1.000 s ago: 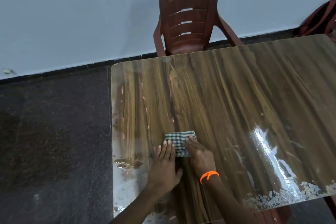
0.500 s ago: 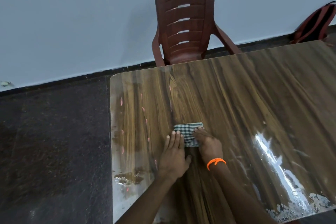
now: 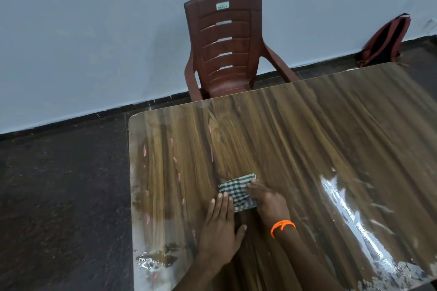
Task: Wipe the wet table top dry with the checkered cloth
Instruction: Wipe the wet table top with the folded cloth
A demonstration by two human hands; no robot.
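Note:
A small folded green-and-white checkered cloth (image 3: 237, 190) lies flat on the glossy wood-grain table top (image 3: 307, 144). My left hand (image 3: 221, 227) lies flat on the table with straight fingers, its fingertips on the cloth's near left edge. My right hand (image 3: 268, 201), with an orange band at the wrist, presses on the cloth's right side with its fingers spread over it. Wet patches shine on the table at the near left corner (image 3: 153, 260) and along the right side (image 3: 350, 215).
A dark red plastic chair (image 3: 224, 47) stands at the table's far edge, against the pale wall. A red and black bag (image 3: 385, 41) leans on the wall at the right. Dark stone floor (image 3: 63, 196) lies left of the table.
Both hands have slid the cloth a little farther from me along the table. The view has tilted, so the chair and bag show more fully.

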